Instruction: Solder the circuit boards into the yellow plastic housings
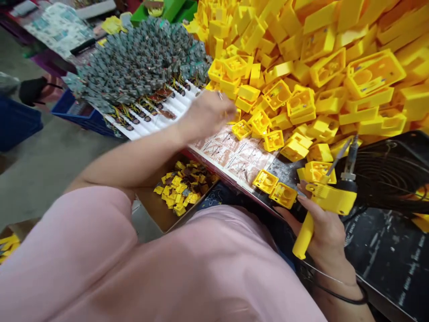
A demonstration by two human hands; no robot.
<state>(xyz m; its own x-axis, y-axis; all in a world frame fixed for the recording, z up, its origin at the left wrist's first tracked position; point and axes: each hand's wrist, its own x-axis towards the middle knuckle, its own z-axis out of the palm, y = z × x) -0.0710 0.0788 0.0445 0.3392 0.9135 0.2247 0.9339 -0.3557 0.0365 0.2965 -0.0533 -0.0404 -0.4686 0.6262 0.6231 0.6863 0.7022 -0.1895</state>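
Note:
My right hand (pixel 326 228) is wrapped round a yellow soldering gun (pixel 331 199), its metal tip and a thin feed tube pointing up and away. Beside those fingers, two small open yellow plastic housings (pixel 283 194) lie at the table's near edge. Over the table's left part, my left hand (pixel 209 114) is curled and blurred by motion. Its fingertips are at the near edge of the yellow housing pile (pixel 278 96); what they hold, if anything, cannot be made out. Small black round parts with yellow wires (pixel 147 117) lie on a white ridged tray (pixel 154 127) beside my left forearm.
A large heap of grey-green parts (pixel 140 62) covers the tray's far side. At right stands a black fan (pixel 395 165). Below the table edge, a cardboard box (pixel 164 219) holds small yellow and brown pieces. Blue crates (pixel 78 114) stand on the floor at left.

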